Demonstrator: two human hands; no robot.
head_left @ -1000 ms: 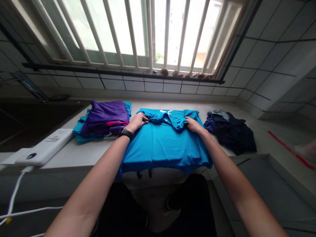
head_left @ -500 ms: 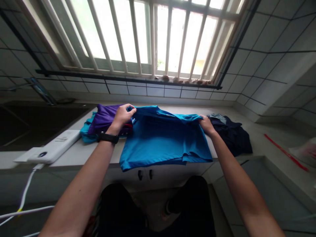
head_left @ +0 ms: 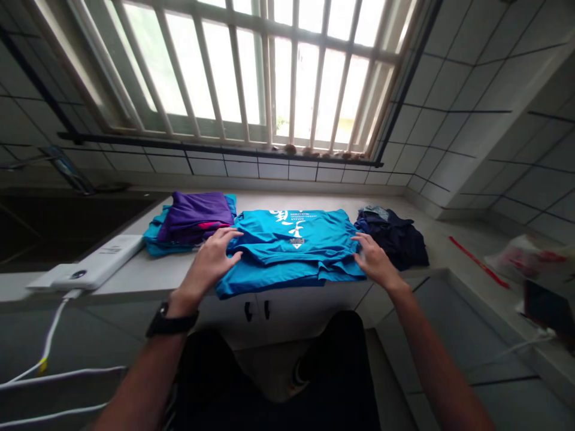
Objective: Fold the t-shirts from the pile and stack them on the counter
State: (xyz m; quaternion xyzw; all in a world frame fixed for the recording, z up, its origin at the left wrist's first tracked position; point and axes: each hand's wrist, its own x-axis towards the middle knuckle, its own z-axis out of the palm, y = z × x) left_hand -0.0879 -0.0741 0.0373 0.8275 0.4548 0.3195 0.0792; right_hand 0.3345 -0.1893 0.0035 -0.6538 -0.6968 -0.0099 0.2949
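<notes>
A blue T-shirt (head_left: 265,242) with white printing lies partly folded on the counter, its lower layer hanging slightly over the front edge. My left hand (head_left: 210,260), with a dark watch (head_left: 171,317) on the wrist, is at the shirt's left side, fingers and thumb apart. At the right side, my right hand (head_left: 375,260) has its fingers spread close to the fabric. Whether the fingertips touch the cloth I cannot tell. Folded clothes, purple (head_left: 195,212) on top and blue beneath, sit left of the shirt. Dark crumpled clothes (head_left: 398,239) lie to its right.
A white power strip (head_left: 96,260) with a cable stands on the counter at left, beside a dark sink (head_left: 67,221). On the right counter are a red strip (head_left: 478,261), a plastic bag (head_left: 523,254) and a dark device (head_left: 548,308). A barred window is behind.
The shirt was held up by its far edge in both hands; that part now lies folded toward me, showing the print. Both hands have come nearer and let go. The view shifted slightly.
</notes>
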